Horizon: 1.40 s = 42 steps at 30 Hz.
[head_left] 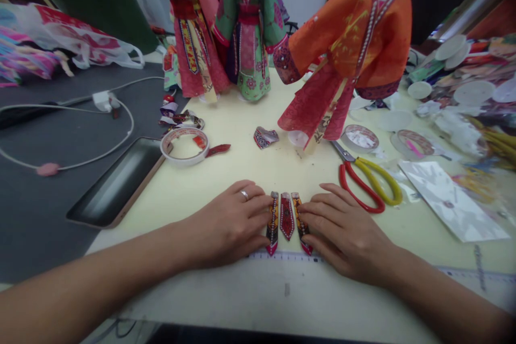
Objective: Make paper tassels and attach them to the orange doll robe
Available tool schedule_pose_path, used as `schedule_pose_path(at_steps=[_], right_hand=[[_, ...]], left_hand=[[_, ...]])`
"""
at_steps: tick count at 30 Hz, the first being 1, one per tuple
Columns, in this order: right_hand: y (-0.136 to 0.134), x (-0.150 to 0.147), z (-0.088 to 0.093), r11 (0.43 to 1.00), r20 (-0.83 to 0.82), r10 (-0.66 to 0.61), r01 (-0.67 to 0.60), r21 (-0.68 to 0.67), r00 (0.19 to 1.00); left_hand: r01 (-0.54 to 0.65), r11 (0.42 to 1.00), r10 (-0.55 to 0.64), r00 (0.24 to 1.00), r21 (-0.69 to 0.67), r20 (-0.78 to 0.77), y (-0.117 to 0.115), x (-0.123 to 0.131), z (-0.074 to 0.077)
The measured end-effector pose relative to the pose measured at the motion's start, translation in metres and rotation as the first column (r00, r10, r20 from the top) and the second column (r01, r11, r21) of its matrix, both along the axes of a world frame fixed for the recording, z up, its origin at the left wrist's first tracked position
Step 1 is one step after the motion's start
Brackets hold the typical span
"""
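Three narrow patterned paper strips (286,219) with pointed lower ends lie side by side on the cream mat (242,172), just above a clear ruler (282,258). My left hand (229,224), with a ring on one finger, lies flat with its fingertips on the left strip. My right hand (342,228) also lies flat, its fingertips touching the right strip. Neither hand grips anything.
Red-and-yellow scissors (368,180) lie right of my hands. A tape roll (184,146) and a tablet (116,183) are on the left. Three paper costume figures, red (193,37), green (250,32) and orange (355,48), stand behind. Paper scraps and tape rings clutter the right.
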State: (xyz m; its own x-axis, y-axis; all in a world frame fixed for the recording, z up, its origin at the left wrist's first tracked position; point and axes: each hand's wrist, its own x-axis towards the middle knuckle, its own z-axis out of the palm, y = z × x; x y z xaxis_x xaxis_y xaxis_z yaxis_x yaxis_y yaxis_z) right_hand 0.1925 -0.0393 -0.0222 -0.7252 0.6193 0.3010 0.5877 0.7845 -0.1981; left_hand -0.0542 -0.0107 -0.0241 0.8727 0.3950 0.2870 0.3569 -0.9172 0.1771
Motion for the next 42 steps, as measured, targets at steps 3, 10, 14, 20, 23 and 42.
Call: schedule_pose_path(at_steps=[3, 10, 14, 20, 23, 42], right_hand=[[-0.0002, -0.0003, 0.0011, 1.0, 0.005, -0.001, 0.001, -0.005, 1.0], [-0.0009, -0.0002, 0.0013, 1.0, -0.001, 0.001, -0.001, -0.005, 1.0], [-0.0008, 0.0003, 0.001, 1.0, 0.001, 0.002, -0.002, 0.003, 1.0], [-0.0011, 0.0005, 0.0017, 1.0, -0.008, -0.002, 0.002, 0.022, 1.0], [-0.0013, 0.0007, 0.0016, 1.0, -0.013, 0.0, 0.001, 0.028, 1.0], [-0.001, 0.0012, 0.0009, 0.999, -0.025, 0.0, 0.001, 0.04, 1.0]], left_hand=[[0.004, 1.0, -0.004, 1.0, -0.001, -0.002, 0.0001, 0.0001, 0.0002], [0.001, 1.0, -0.001, 1.0, -0.007, -0.011, 0.0003, 0.0001, 0.0012], [0.004, 1.0, -0.004, 1.0, -0.009, -0.013, 0.0003, -0.0004, 0.0011], [0.009, 1.0, -0.009, 1.0, -0.002, -0.008, 0.0007, -0.0009, 0.0008], [0.008, 1.0, -0.008, 1.0, 0.008, 0.002, 0.0006, -0.0008, 0.0008], [-0.008, 0.999, 0.006, 0.999, 0.05, 0.034, 0.0008, 0.0007, -0.0018]])
